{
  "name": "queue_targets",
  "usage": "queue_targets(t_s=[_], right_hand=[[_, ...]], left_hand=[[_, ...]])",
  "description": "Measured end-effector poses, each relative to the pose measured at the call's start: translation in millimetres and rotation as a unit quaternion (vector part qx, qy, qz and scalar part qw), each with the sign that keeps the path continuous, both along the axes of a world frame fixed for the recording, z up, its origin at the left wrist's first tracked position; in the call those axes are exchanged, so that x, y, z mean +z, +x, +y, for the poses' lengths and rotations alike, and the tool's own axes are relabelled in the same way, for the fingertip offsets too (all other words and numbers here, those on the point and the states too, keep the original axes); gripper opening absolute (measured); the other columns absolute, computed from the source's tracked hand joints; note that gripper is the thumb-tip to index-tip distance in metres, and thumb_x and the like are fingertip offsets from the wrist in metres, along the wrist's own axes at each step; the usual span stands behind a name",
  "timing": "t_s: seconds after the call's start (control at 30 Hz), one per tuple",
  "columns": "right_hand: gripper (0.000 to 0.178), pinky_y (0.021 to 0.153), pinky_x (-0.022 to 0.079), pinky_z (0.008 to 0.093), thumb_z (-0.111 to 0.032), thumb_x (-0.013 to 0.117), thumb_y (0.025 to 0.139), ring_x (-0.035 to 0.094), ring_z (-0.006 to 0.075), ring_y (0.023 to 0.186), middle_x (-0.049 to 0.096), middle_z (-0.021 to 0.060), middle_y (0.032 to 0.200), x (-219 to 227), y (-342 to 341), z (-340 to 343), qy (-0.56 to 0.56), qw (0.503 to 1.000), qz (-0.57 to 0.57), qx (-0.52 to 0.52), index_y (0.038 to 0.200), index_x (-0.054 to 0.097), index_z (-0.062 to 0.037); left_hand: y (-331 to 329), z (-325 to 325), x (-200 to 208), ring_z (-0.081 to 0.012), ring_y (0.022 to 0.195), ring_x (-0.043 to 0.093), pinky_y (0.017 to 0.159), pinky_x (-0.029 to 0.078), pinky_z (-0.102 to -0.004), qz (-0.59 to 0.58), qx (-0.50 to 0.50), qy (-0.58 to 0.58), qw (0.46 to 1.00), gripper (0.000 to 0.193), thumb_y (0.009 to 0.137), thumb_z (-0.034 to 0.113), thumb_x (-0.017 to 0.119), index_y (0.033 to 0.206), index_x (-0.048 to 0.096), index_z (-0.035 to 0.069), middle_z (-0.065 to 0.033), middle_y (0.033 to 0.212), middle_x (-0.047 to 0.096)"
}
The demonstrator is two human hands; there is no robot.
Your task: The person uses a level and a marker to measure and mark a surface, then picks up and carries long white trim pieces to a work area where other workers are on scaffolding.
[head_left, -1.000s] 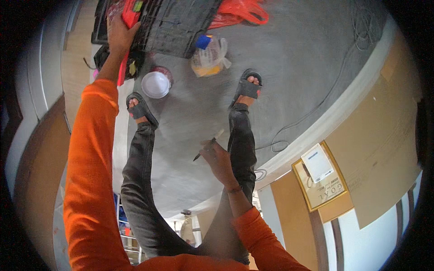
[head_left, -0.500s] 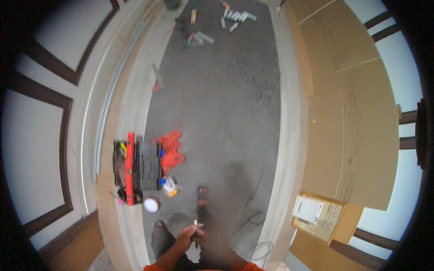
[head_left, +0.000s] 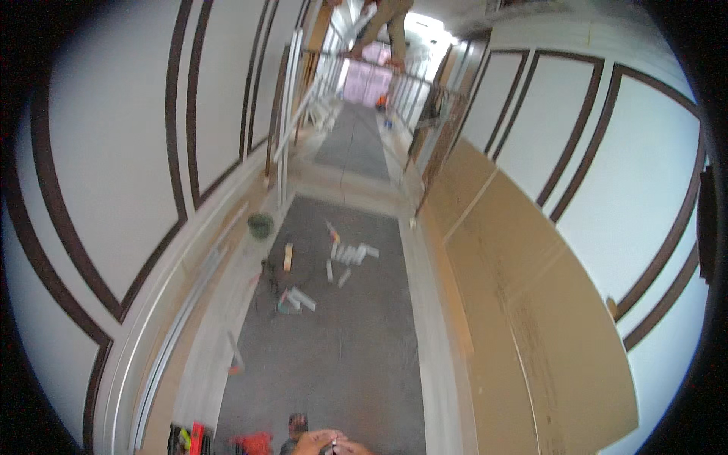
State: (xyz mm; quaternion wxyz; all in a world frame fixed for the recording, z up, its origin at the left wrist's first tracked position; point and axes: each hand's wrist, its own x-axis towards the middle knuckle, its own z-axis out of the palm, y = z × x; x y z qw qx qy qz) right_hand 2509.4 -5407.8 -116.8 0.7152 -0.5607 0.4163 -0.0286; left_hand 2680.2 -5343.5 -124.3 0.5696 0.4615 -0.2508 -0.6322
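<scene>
At the lower edge of the head view, my left hand [head_left: 308, 443] and my right hand [head_left: 353, 447] meet, with their fingertips drawn together. A small dark piece shows between them, too blurred and cut off to name. Both hands are closed around that spot. To their left lies a bright red plastic bag [head_left: 252, 442] on the grey floor covering [head_left: 334, 379]. Farther left, the red spirit level [head_left: 199, 438] rests over a dark toolbox, mostly cut off by the lower edge. One of my feet [head_left: 297, 422] shows just beyond my hands.
Several pale strips [head_left: 349, 254] lie scattered ahead, with a yellow-orange block [head_left: 288, 256] and a dark green bucket [head_left: 260, 224] to their left. A hammer-like tool [head_left: 234, 355] lies left. Cardboard sheets [head_left: 523, 296] line the right wall. A person [head_left: 387, 30] stands on scaffolding far ahead.
The view has tilted up along the corridor, so my hands, the toolbox and the bag sit lower in the picture. Scaffolding and a person have come into view. My hands stay together.
</scene>
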Motion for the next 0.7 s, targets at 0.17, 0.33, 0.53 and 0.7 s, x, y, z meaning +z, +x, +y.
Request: queue_targets(t_s=[0.17,0.33,0.53,0.7], right_hand=[[0.037,0.075,0.047,0.0278,-0.028,0.064,0.096,0.056,0.0100,0.083,0.061,0.0005,0.095,11,46,-145,-0.058,0.994,0.090,-0.004,0.127,0.062,-0.0086],[0.027,0.070,0.047,0.0282,-0.024,0.068,0.093,0.055,0.0103,0.078,0.061,0.0002,0.087,44,104,-272,-0.205,0.971,0.119,0.010,0.113,0.061,-0.0074],[0.015,0.067,0.050,0.0298,-0.013,0.072,0.091,0.061,0.0130,0.070,0.066,0.0023,0.080,95,194,-388,-0.382,0.921,-0.066,-0.020,0.102,0.069,-0.0036],[0.015,0.074,0.055,0.0280,-0.003,0.058,0.098,0.070,0.0161,0.084,0.073,0.0144,0.097,136,300,-452,-0.225,0.959,-0.160,-0.055,0.109,0.066,0.0017]], left_hand=[[42,-140,41,-0.0200,0.101,0.067,0.089,0.053,-0.0353,-0.004,-0.006,-0.025,1.000,0.033,0.098,0.026,0.061,0.113,0.068,-0.003,-0.0133,0.106,0.073],[93,-276,72,-0.0148,0.087,0.069,0.079,0.055,-0.0312,-0.184,0.083,-0.048,0.978,0.019,0.090,0.017,0.071,0.105,0.076,0.005,-0.0065,0.100,0.075],[172,-384,107,-0.0143,0.091,0.066,0.081,0.053,-0.0311,0.030,0.351,0.022,0.936,0.024,0.096,0.026,0.067,0.106,0.071,0.005,-0.0031,0.098,0.071],[277,-404,111,-0.0170,0.119,0.058,0.101,0.047,-0.0361,0.176,0.492,0.096,0.847,0.038,0.099,0.034,0.064,0.123,0.063,0.005,-0.0054,0.122,0.066]])
